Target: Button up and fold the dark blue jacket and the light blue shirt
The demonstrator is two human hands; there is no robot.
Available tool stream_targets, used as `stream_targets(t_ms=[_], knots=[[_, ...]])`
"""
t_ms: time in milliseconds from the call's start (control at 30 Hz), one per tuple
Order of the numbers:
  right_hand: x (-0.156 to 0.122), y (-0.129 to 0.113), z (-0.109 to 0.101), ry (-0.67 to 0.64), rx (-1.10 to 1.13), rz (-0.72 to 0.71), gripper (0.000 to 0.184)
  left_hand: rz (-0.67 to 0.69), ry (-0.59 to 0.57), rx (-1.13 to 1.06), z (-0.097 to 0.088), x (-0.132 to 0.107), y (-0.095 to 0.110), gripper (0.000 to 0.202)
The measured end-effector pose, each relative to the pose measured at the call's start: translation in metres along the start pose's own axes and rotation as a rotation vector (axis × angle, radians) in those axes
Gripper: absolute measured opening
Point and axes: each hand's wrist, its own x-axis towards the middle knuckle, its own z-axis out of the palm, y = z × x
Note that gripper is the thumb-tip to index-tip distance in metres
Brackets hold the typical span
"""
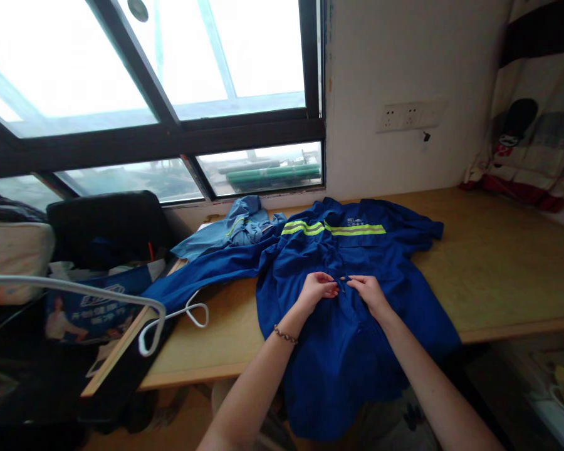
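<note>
A dark blue work jacket [305,351] with a yellow-green reflective band across its chest lies front up on the table, its lower part hanging over the near edge. At the middle of the jacket's front opening, my left hand [318,291] pinches one edge of the cloth; a beaded bracelet circles that wrist. Close by on the right, my right hand [369,293] pinches the cloth across from it, fingertips apart from the left ones by a small gap. Whether a button or zip lies between the fingers is too small to tell. One sleeve stretches out leftward.
A lighter blue garment [249,228] lies crumpled behind the left sleeve on the wooden table [498,263]. At left are a white curved tube [157,313], a printed bag [98,307] and a black chair back [108,225]. Window, wall socket [408,117] and curtain [536,125] stand behind.
</note>
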Motion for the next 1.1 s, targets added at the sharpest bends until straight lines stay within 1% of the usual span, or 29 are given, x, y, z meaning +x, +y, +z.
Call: stream_targets(t_ms=[100,133,167,200,267,333,367,533,633,767,833,967,1033,1100], knots=[[-0.003,-0.003,-0.002,0.266,-0.158,-0.228,0.026,0.0,0.012,-0.129,0.0,-0.006,0.008,0.024],[-0.005,-0.004,-0.003,0.334,-0.211,-0.305,0.027,0.011,0.002,-0.16,-0.001,-0.007,0.009,0.025],[-0.007,-0.006,-0.003,0.367,-0.251,-0.369,0.028,0.023,-0.011,-0.183,-0.001,-0.009,0.01,0.025],[-0.009,-0.008,-0.002,0.358,-0.274,-0.413,0.029,0.034,-0.023,-0.196,-0.001,-0.01,0.011,0.026],[-0.011,-0.01,-0.001,0.244,-0.267,-0.434,0.028,0.04,-0.041,-0.2,0.0,-0.01,0.01,0.026],[-0.01,-0.011,0.001,0.113,-0.225,-0.405,0.024,0.037,-0.045,-0.189,0.0,-0.01,0.01,0.025],[-0.01,-0.011,0.001,0.072,-0.199,-0.382,0.023,0.035,-0.045,-0.182,0.001,-0.01,0.01,0.025],[-0.006,-0.009,0.0,-0.034,-0.032,-0.247,0.025,0.035,-0.045,-0.171,0.001,-0.01,0.01,0.025],[-0.004,-0.007,0.0,-0.023,0.019,-0.185,0.027,0.038,-0.046,-0.169,0.001,-0.01,0.011,0.025],[-0.003,-0.002,0.001,-0.026,0.07,-0.14,0.028,0.046,-0.042,-0.175,0.001,-0.01,0.01,0.025],[-0.003,-0.002,0.002,-0.056,0.15,-0.095,0.029,0.052,-0.037,-0.173,0.001,-0.01,0.011,0.025],[-0.005,-0.005,0.004,-0.12,0.339,0.039,0.034,0.085,-0.044,-0.142,0.002,-0.011,0.011,0.024],[-0.007,-0.007,0.004,-0.128,0.349,0.049,0.035,0.102,-0.049,-0.115,0.003,-0.011,0.011,0.024],[-0.007,-0.006,0.004,-0.115,0.305,0.032,0.036,0.106,-0.05,-0.083,0.005,-0.011,0.01,0.025]])
